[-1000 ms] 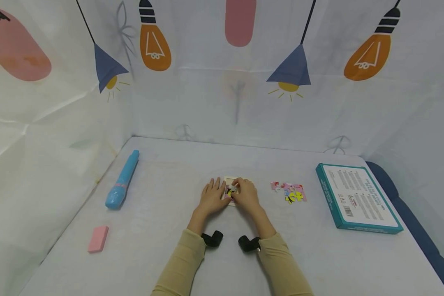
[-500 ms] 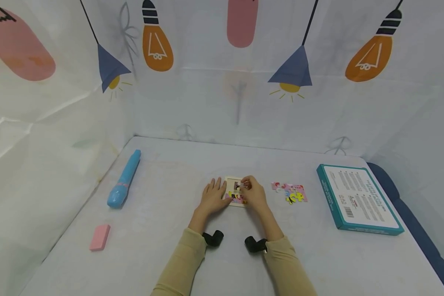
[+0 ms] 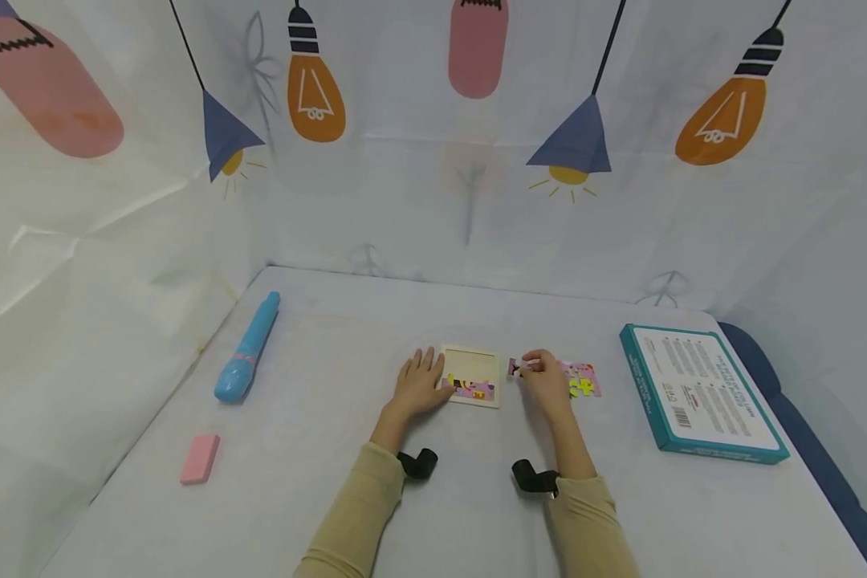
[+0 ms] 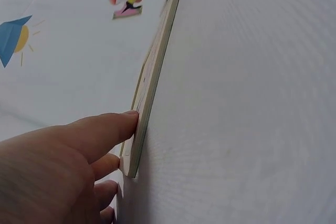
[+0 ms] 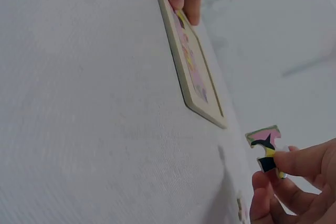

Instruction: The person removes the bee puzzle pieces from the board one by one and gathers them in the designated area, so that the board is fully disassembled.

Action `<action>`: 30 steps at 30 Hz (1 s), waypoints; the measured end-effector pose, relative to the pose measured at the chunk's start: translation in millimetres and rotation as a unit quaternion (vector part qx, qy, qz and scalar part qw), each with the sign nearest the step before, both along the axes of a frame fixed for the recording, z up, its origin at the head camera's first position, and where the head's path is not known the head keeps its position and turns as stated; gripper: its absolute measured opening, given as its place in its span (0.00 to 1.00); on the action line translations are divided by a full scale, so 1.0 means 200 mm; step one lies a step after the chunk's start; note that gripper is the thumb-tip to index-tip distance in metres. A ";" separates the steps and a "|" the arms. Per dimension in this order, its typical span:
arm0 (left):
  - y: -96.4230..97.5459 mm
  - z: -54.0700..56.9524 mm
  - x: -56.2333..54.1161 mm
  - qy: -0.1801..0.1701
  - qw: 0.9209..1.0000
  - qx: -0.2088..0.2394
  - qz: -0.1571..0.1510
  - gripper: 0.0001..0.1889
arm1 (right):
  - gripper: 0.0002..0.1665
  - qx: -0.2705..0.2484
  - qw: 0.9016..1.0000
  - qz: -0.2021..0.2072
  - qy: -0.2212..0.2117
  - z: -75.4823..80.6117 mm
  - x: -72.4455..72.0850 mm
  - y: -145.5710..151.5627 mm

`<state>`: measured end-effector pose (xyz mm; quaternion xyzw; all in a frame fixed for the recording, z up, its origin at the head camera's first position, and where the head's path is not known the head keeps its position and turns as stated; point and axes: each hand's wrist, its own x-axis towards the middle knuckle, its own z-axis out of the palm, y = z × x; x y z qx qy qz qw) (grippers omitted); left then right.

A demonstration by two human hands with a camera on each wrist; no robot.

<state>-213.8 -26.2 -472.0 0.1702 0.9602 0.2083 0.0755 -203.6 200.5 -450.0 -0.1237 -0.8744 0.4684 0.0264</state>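
A shallow wooden puzzle tray (image 3: 473, 363) lies mid-table, with a row of colourful pieces (image 3: 474, 390) along its near edge and bare wood behind them. My left hand (image 3: 417, 387) rests at the tray's left side, fingers straight, its thumb on the frame. To the right of the tray, my right hand (image 3: 549, 387) pinches a puzzle piece (image 5: 266, 145) between thumb and fingers, held above the table. That piece is pink, yellow and black with a green edge. Loose puzzle pieces (image 3: 585, 380) lie just beyond my right hand, which hides some of them.
On the right stands a flat teal-and-white box (image 3: 704, 389). A blue toy microphone (image 3: 247, 349) lies at the left, with a pink block (image 3: 200, 458) nearer me. A white curtain (image 3: 405, 201) with printed lamps closes off the back.
My right hand has moved right, from over the tray towards the loose pieces, taking a puzzle piece out with it. My left hand has stayed at the tray.
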 end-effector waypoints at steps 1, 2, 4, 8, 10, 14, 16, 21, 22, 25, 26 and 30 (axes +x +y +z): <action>0.00 0.00 0.00 0.000 1.000 -0.002 0.000 0.35 | 0.12 0.003 1.000 -0.003 -0.002 0.00 0.01 0.02; 0.00 0.00 0.00 -0.001 1.000 -0.003 0.000 0.35 | 0.12 0.008 1.000 -0.006 -0.004 0.00 0.01 0.03; 0.00 -0.01 0.00 -0.001 1.000 -0.002 0.001 0.35 | 0.12 0.016 1.000 -0.012 -0.003 0.01 0.02 0.07; 0.00 -0.01 0.00 -0.001 1.000 -0.002 0.000 0.35 | 0.14 0.049 0.998 -0.023 0.005 0.00 0.04 0.12; 0.00 -0.01 0.00 0.000 1.000 -0.002 0.000 0.35 | 0.15 0.064 0.997 -0.030 0.011 -0.01 0.05 0.14; 0.00 0.00 0.00 0.004 1.000 -0.002 -0.002 0.35 | 0.15 0.084 0.996 -0.039 0.020 -0.02 0.05 0.16; 0.00 0.00 0.00 0.004 1.000 -0.001 -0.002 0.35 | 0.14 0.087 0.995 -0.038 0.018 -0.02 0.06 0.17; 0.00 0.00 0.01 0.002 1.000 0.000 -0.003 0.34 | 0.14 0.099 0.994 -0.040 0.014 -0.03 0.07 0.18; 0.00 0.01 0.01 0.002 1.000 0.000 -0.003 0.34 | 0.14 0.102 0.994 -0.041 0.017 -0.03 0.07 0.18; 0.00 0.01 0.01 0.002 1.000 0.001 -0.002 0.34 | 0.13 0.117 0.991 -0.044 0.035 -0.05 0.07 0.18; 0.00 0.01 0.01 0.002 1.000 0.001 -0.002 0.34 | 0.13 0.123 0.990 -0.045 0.042 -0.05 0.07 0.18; 0.00 0.00 0.01 0.005 1.000 0.001 -0.003 0.35 | 0.13 0.139 0.988 -0.049 0.055 -0.07 0.07 0.18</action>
